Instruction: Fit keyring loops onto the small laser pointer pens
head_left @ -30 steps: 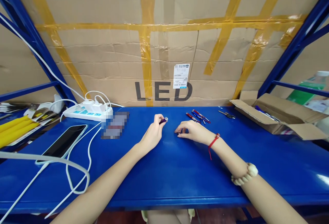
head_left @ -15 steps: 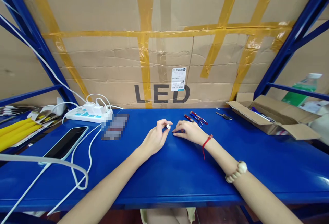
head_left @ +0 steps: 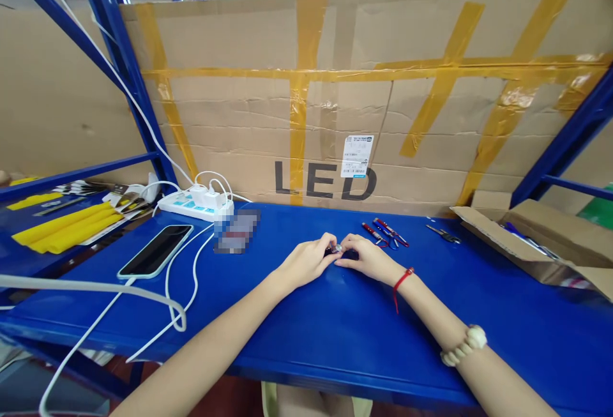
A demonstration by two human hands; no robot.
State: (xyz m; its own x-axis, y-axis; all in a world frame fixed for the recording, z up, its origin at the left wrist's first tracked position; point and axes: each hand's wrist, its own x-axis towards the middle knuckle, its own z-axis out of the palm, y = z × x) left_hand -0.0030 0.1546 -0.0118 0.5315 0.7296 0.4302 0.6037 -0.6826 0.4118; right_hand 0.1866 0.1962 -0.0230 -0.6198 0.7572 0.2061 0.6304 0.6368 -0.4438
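Observation:
Over the middle of the blue table [head_left: 297, 315], my left hand [head_left: 306, 262] is closed, thumb and fingers pinching a small dark piece with a pale, shiny round end [head_left: 338, 248]. My right hand [head_left: 368, 258] meets it from the other side, thumb and fingertips drawn together at that end. Whether a separate small part sits between the right fingertips is hidden. Behind the right hand lie several thin red and blue metal pen-like items [head_left: 383, 232] with small rings.
Keys [head_left: 444, 234] lie right of the pen-like items, near an open cardboard box [head_left: 507, 254]. On the left are a phone [head_left: 156, 251] on a white cable, a power strip [head_left: 196, 205], a blurred-out flat item [head_left: 237, 232] and yellow packets [head_left: 71, 225]. A taped cardboard sheet [head_left: 239, 123] stands behind.
My hands, apart before, have come together, the right fingertips now at the small piece's round end. The piece's end has turned. The view has shifted left.

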